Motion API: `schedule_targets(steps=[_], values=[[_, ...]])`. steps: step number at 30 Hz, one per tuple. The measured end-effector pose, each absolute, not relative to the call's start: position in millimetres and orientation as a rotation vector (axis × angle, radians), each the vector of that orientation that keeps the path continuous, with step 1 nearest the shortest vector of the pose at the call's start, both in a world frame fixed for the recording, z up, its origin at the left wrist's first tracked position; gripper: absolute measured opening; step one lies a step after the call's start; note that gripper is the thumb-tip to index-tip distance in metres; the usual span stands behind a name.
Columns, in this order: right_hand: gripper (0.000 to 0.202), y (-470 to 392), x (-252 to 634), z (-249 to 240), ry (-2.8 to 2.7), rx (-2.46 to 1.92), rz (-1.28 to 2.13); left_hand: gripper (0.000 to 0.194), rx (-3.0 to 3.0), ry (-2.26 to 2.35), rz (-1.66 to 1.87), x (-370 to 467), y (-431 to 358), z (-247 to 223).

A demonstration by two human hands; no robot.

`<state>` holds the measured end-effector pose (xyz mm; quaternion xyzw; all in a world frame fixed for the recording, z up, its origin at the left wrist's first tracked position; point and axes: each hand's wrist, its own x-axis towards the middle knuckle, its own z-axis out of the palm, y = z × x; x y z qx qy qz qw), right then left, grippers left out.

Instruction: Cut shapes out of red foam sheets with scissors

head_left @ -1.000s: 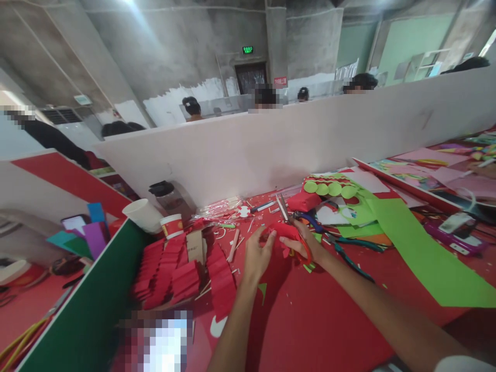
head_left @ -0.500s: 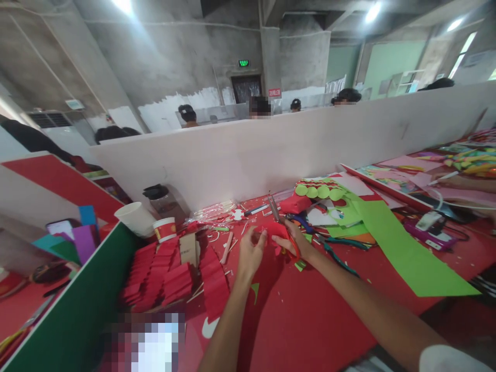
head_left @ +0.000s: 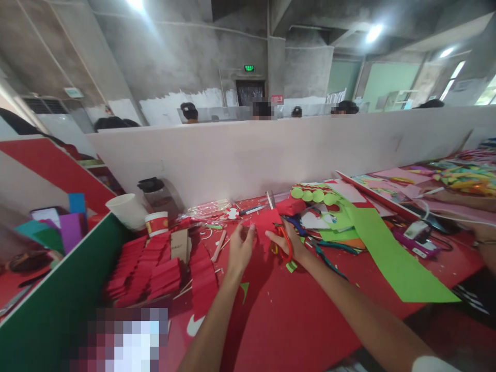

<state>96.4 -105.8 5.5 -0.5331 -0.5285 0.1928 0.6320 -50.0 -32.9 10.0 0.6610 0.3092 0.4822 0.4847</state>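
Observation:
My left hand (head_left: pixel 241 248) pinches the left edge of a red paper piece (head_left: pixel 265 225) above the red table. At the paper's right side, my right hand (head_left: pixel 289 242) is closed on scissors (head_left: pixel 285 245) with red-orange handles; their blades point up and away, spread slightly at the tips. Part of the paper lies between my hands and against the blades, and its lower outline blends into the red table. Small green scraps (head_left: pixel 291 266) lie below the scissors. To the left are stacks of folded red paper (head_left: pixel 165 276).
A green divider (head_left: pixel 77 294), a paper cup (head_left: pixel 156 223) and a dark-lidded bottle (head_left: pixel 155 196) stand left. Pliers (head_left: pixel 329 256), green paper (head_left: pixel 395 258) and a purple power strip (head_left: pixel 416 243) lie right. A low white partition (head_left: pixel 232 160) runs behind; another person's hand shows far right.
The red paper now stands flatter and more visible between my hands. The scissors' blades have parted a little at the tips. The whole view has shifted slightly.

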Motion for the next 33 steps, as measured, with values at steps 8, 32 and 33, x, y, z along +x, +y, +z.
schedule_targets(steps=[8, 32, 33], values=[[0.023, -100, 94, -1, -1.092, -1.232, 0.441, 0.023, 1.652, 0.709, 1.166, -56, -35, 23], [0.032, -97, 94, 1, -1.031, -1.149, 0.511, 0.025, 1.666, 0.727, 1.254, -65, -13, 12], [0.034, -97, 96, 4, -1.008, -1.131, 0.464, 0.025, 1.654, 0.749, 1.268, -66, -10, 10]])
